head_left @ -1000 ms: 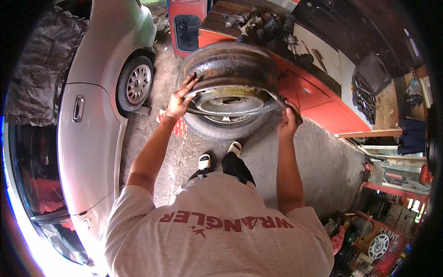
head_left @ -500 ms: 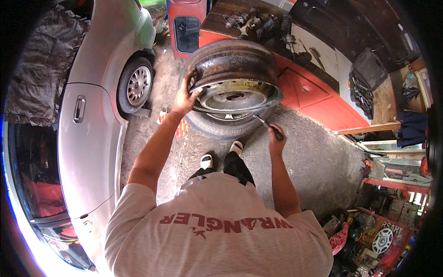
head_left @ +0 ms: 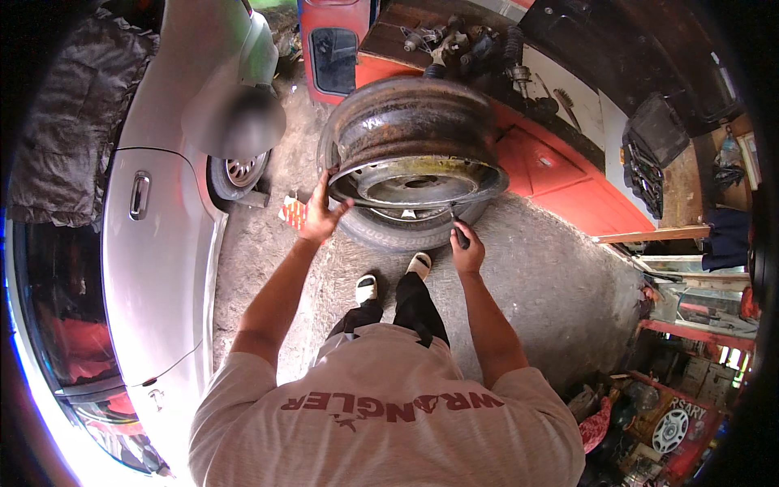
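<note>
A bare, rust-stained steel wheel rim [head_left: 418, 122] is tilted over a tyre [head_left: 389, 235] lying on the floor. The rim's underside, with its centre hole, faces me, and pale yellow shows inside its lip. My left hand [head_left: 320, 217] is at the rim's left edge, fingers against the lip and thumb held out to the right. In my right hand [head_left: 467, 250] is a slim screwdriver-like tool [head_left: 462, 234] with a black handle, its fist closed round the grip. The tool's tip points up at the rim's lower lip; whether it touches cannot be made out.
A silver car [head_left: 162, 268] stands along the left. Behind the rim, a red cabinet [head_left: 560, 183] carries metal parts [head_left: 454, 45] and a wire brush [head_left: 565, 101]. An open tool case [head_left: 653, 150] lies at right. A red-and-white box [head_left: 294, 213] is on the floor; clutter fills the lower right.
My right hand has moved left, bringing the tool in closer under the rim and more upright. The left hand's grip has loosened a little, thumb further out. A blurred patch now covers the car's wheel.
</note>
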`<action>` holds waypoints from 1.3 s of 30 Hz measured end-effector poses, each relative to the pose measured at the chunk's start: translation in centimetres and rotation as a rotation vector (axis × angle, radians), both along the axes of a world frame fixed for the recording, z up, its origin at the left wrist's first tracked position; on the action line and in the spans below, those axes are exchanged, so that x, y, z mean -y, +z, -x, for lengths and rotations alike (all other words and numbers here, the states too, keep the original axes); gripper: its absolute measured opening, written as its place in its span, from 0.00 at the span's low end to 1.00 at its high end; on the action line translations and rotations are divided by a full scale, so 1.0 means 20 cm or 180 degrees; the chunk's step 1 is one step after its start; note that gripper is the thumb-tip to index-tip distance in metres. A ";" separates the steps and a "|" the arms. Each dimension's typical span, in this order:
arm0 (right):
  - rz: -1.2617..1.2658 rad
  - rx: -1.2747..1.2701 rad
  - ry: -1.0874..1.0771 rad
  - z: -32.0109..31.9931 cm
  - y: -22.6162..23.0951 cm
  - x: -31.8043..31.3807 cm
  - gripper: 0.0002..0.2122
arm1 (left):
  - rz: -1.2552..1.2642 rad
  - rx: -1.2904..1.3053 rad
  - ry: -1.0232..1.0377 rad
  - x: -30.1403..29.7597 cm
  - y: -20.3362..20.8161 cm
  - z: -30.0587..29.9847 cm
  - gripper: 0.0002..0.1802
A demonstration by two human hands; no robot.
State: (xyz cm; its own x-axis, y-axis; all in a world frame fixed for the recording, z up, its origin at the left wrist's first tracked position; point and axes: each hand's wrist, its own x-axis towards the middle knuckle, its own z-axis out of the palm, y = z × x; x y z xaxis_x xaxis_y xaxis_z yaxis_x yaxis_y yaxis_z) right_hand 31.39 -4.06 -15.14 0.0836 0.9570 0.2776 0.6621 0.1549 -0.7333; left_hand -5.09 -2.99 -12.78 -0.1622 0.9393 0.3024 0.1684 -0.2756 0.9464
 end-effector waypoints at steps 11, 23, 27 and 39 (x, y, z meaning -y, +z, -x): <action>0.0768 -0.0339 0.0060 0.21 -0.16 -0.06 0.09 | 0.0053 0.0320 -0.0308 0.03 0.11 -0.07 0.61; 0.0862 -0.0346 0.0200 0.19 -0.11 -0.05 0.08 | 0.0554 0.0683 -0.0385 0.03 0.11 -0.11 0.56; 0.0496 -0.1036 -0.0152 0.17 -0.10 -0.07 0.07 | 0.0448 0.0556 -0.0361 0.05 0.09 -0.09 0.55; 0.0768 -0.1896 -0.0354 0.09 -0.30 -0.10 0.05 | 0.0514 0.0621 -0.0423 0.04 0.10 -0.10 0.55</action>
State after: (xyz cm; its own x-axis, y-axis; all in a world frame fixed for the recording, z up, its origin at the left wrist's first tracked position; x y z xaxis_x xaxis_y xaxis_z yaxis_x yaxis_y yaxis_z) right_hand 29.68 -2.07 -21.22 0.2590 0.9635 -0.0685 0.1340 -0.1060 -0.9853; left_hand -3.03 -3.89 -10.74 -0.0749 0.9896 0.1224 -0.0486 -0.1262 0.9908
